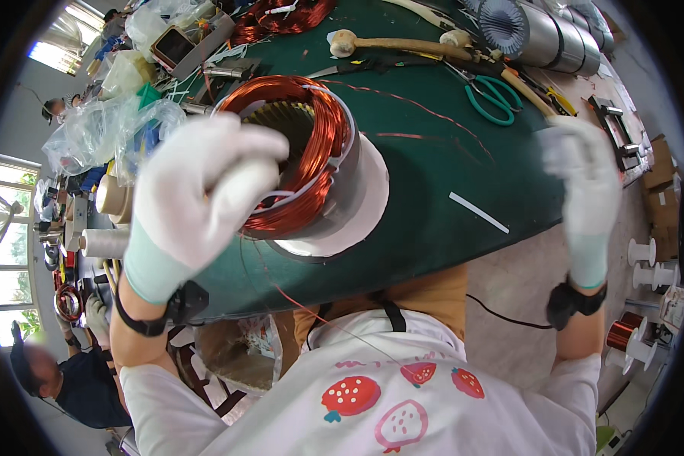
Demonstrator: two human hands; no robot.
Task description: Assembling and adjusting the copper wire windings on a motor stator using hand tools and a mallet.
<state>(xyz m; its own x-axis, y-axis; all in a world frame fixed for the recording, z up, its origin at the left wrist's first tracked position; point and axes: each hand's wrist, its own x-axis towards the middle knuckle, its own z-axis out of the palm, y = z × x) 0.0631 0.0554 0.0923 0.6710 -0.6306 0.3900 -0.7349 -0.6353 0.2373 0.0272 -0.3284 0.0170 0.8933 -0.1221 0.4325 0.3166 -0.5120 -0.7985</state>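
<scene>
A motor stator (340, 199) stands on the green table, a thick ring of copper wire coils (323, 163) around its upper end. Beneath it is a round white base (374, 182). My left hand (194, 194), in a white glove, hovers at the stator's left rim and covers part of the coils; its fingers are bent and blurred. Well apart from the stator, my right hand (585, 171), also gloved, is above the table's right edge. Motion smears its fingers, so their grip does not show. A thin copper wire (304, 306) trails from below the stator across my shirt.
Green-handled scissors (495, 102), a mallet (399, 45) and a knife (372, 66) lie at the back. A white strip (479, 212) lies right of the stator. Stator cores (536, 34) stand back right. Plastic bags (118, 137) and thread spools (106, 243) crowd the left. Another person (76, 380) sits lower left.
</scene>
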